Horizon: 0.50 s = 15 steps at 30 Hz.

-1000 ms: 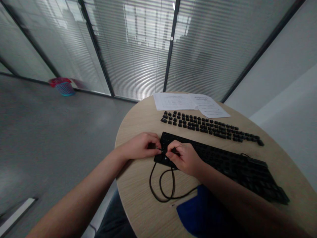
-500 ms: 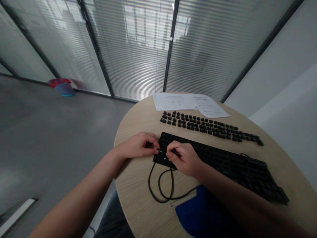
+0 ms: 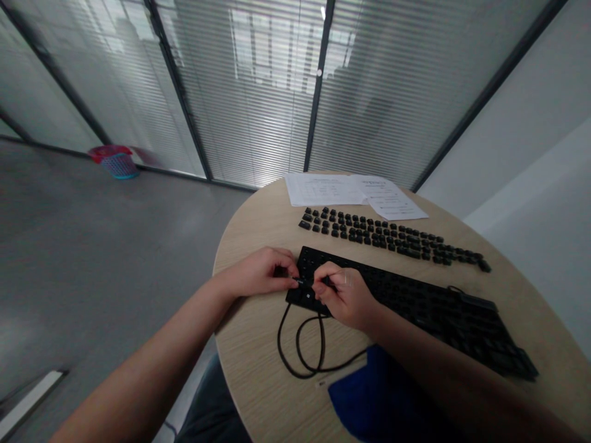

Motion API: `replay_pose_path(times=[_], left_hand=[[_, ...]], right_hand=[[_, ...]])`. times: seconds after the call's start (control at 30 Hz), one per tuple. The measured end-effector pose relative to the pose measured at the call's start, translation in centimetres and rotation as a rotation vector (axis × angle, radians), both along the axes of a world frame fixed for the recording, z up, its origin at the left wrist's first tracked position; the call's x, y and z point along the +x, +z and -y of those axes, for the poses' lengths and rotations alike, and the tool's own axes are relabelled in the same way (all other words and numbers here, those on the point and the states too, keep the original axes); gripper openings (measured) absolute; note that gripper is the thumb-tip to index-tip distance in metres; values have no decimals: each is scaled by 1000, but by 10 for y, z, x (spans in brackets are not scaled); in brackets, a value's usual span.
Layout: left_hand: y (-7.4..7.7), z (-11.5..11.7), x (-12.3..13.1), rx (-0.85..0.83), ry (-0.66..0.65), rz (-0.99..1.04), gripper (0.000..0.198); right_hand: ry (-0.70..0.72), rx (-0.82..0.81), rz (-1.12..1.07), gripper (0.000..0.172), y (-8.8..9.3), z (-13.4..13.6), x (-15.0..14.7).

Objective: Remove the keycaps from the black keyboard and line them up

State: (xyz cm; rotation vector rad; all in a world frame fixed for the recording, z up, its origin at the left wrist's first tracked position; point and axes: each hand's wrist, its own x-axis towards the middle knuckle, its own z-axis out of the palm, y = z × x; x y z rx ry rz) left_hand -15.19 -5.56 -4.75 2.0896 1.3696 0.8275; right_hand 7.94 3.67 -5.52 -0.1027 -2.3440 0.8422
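Observation:
A black keyboard [image 3: 415,298] lies across the round wooden table, most of its left part without keycaps. At its left end, my left hand [image 3: 264,272] is closed in a pinch on a wide black keycap [image 3: 301,282] with pale lettering. My right hand [image 3: 345,294] is curled just to the right, thumb against forefinger, over the keyboard's left part. Whatever those fingers hold is hidden. Beyond the keyboard, loose black keycaps [image 3: 378,234] stand in slanting rows. A keycap with a white logo [image 3: 308,296] sits near the keyboard's front edge.
Printed papers [image 3: 327,189] lie at the table's far edge. A looped black cable [image 3: 300,374] rests in front of the keyboard, beside a dark blue cloth-like item [image 3: 360,400] partly under my right forearm. A red and blue basket [image 3: 119,165] stands on the floor.
My right hand has shifted very slightly to the right, away from my left fingertips. My left hand stays at the wide keycap, nearly unmoved.

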Motion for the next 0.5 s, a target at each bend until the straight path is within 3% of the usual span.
replay_pose_path(times=[0.5], left_hand=[[7, 5, 9, 92, 13, -100, 13]], right_hand=[[-9, 1, 25, 31, 0, -1, 0]])
